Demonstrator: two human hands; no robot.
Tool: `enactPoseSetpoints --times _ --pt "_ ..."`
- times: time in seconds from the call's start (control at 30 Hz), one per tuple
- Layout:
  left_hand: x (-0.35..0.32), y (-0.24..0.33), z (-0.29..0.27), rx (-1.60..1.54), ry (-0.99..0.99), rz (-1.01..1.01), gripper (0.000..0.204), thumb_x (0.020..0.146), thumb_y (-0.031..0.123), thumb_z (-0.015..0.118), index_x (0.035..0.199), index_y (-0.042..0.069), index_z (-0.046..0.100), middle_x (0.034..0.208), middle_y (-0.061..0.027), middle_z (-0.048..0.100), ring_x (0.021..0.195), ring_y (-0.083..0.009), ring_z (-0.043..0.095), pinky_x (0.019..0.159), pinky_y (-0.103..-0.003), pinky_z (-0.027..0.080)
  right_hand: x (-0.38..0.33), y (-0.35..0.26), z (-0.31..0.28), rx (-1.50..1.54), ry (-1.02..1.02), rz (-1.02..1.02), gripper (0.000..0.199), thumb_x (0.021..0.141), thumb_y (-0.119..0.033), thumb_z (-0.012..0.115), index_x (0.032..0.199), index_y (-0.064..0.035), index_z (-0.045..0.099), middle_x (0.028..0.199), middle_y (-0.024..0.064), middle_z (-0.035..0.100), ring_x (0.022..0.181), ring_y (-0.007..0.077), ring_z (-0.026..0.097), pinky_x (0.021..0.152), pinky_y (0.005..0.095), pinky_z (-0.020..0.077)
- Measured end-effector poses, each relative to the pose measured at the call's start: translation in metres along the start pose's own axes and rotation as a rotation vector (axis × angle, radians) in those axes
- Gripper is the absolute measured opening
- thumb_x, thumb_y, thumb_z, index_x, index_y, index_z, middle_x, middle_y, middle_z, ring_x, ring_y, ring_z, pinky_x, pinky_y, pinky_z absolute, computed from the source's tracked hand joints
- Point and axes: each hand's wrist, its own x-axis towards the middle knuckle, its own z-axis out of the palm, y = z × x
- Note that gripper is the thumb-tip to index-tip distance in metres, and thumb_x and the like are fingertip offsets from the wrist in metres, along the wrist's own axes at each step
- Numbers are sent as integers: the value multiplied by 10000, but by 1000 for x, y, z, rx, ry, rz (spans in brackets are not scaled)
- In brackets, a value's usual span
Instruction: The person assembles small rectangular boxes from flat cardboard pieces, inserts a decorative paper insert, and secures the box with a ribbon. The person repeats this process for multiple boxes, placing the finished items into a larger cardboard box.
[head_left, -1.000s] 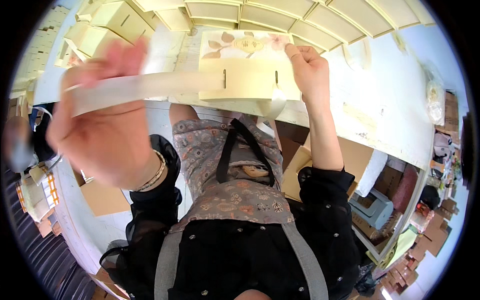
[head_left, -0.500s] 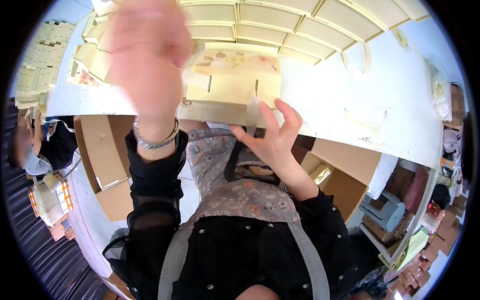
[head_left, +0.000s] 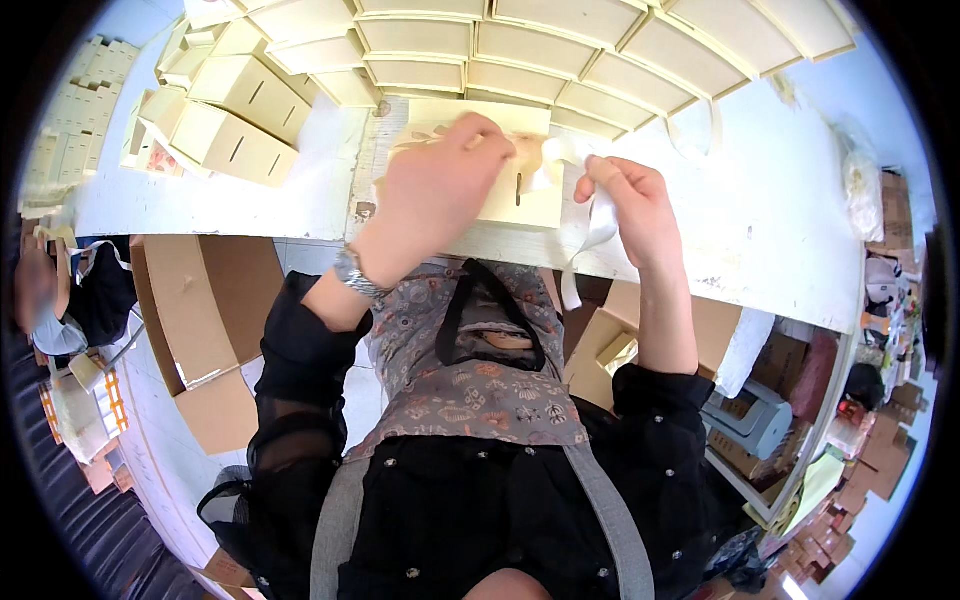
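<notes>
One cream box (head_left: 540,207) lies on the white table (head_left: 770,225), close to its near edge and in front of the person. A narrow dark slot (head_left: 519,190) shows in its near part. The left hand (head_left: 435,185) is over the left and middle of the box, its fingers curled in; whether they pinch anything, I cannot tell. A silvery bracelet (head_left: 357,275) circles that wrist.

To the right of the box, the right hand (head_left: 635,205) pinches a white ribbon (head_left: 602,222) between thumb and fingers. One length of the ribbon hangs down past the table's near edge; the part toward the box is too blurred to follow.

On the far side, just beyond the box, stand stacked rows of pale boxes (head_left: 545,80), with a pale loop (head_left: 712,140) hanging down at their right. More cream boxes (head_left: 225,125) are piled on the left. Nearer than the table, an open cardboard carton (head_left: 230,290) stands at left. At the far left edge, another person (head_left: 100,290) is partly visible.
</notes>
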Motion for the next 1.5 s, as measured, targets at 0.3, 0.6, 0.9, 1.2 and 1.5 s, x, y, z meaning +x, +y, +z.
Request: enactPoseSetpoints --times 0.3,0.6,0.9,1.2,1.5 --pt "32 -48 -134 -419 118 -297 250 896 238 643 1107 105 647 974 -47 676 859 -143 634 756 -246 497 -3 -16 -11 -401 -119 -129 393 841 -337 675 1092 -37 632 880 85 644 673 123 594 576 259 461" --pt "-16 -60 -93 34 -766 -407 424 779 435 708 955 53 659 717 -156 621 685 -334 607 609 -372 476 -9 -53 14 -1047 -62 -659 286 768 -84 671 1053 -100 657 905 94 637 575 231 598 550 303 490" --pt "-3 -89 -116 -1028 -663 -752 318 917 323 603 780 37 620 600 34 514 556 -52 461 546 -231 390 20 -69 -4 -570 -617 132 241 902 -139 550 1098 -42 651 795 52 668 610 80 535 553 235 438" --pt "26 -91 -185 -347 104 -407 291 971 258 525 1100 36 661 746 35 597 739 -28 546 740 -149 418 -33 -160 -66 -911 -474 -157 379 865 16 488 1210 -58 628 756 51 648 622 97 551 579 207 458" --pt "113 7 -172 -1459 60 -187 287 1004 262 428 1088 5 525 601 71 333 491 -40 287 441 -186 247 -6 -199 22 -283 -674 -159 393 958 -181 403 1314 -78 535 699 50 642 598 72 520 527 192 421"
